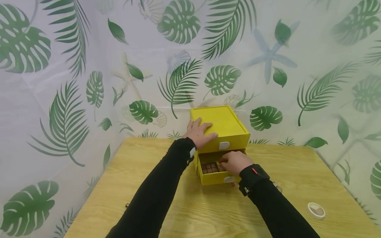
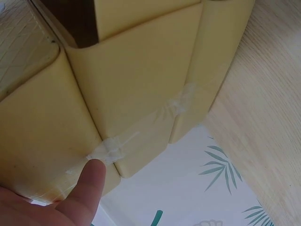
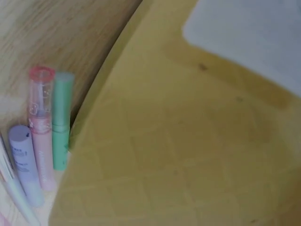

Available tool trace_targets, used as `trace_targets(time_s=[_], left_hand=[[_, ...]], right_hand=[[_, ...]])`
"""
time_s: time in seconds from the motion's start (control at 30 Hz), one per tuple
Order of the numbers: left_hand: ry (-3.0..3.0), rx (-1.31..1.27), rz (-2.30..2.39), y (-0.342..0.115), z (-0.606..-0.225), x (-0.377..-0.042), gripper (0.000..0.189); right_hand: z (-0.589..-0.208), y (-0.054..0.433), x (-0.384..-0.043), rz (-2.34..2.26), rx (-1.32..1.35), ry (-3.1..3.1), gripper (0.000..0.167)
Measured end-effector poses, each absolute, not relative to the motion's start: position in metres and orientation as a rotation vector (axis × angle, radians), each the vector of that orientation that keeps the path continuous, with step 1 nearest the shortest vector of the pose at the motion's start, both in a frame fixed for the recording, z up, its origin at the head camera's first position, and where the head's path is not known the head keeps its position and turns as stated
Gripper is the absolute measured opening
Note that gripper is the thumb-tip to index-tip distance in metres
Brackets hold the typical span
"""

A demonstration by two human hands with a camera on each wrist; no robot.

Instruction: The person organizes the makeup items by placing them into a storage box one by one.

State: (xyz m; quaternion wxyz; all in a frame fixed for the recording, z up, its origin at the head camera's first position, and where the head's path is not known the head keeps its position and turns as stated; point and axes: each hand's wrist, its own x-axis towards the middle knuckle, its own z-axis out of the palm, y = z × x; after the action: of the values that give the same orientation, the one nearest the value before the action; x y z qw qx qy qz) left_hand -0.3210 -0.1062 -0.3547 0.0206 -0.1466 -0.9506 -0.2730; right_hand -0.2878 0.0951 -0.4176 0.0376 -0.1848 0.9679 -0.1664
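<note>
A yellow drawer box (image 1: 220,120) stands at the back of the table with its lower drawer (image 1: 214,179) pulled out. My left hand (image 1: 200,133) rests on the box's top left edge, fingers spread. In the left wrist view one finger (image 2: 89,188) lies along the box's side, near clear tape. A brown palette (image 1: 209,168) with a grid of pans lies inside the drawer. Right beside it, my right hand (image 1: 236,162) reaches in with bent fingers; I cannot tell what is between the fingertips. White tabs mark both drawer fronts.
A round white compact (image 1: 316,210) lies on the table (image 1: 297,172) at the right. Slim tubes, pink (image 3: 43,155), green (image 3: 61,117) and lilac (image 3: 26,162), lie beside the drawer in the right wrist view. A small dark item (image 1: 127,205) sits at the left. Leaf-printed cloth hangs behind.
</note>
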Motion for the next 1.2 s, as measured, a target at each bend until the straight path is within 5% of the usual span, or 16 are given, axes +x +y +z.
trace_targets(time_s=[0.7, 1.2], left_hand=[[-2.959, -0.447, -0.828, -0.104, -0.353, -0.324, 0.065], [-2.972, -0.444, -0.849, -0.106, -0.353, -0.327, 0.067]], right_hand=[[-0.433, 0.118, -0.266, -0.841, -0.974, 3.161, 0.017], [-0.44, 0.171, -0.224, -0.96, -0.872, 3.265, 0.031]])
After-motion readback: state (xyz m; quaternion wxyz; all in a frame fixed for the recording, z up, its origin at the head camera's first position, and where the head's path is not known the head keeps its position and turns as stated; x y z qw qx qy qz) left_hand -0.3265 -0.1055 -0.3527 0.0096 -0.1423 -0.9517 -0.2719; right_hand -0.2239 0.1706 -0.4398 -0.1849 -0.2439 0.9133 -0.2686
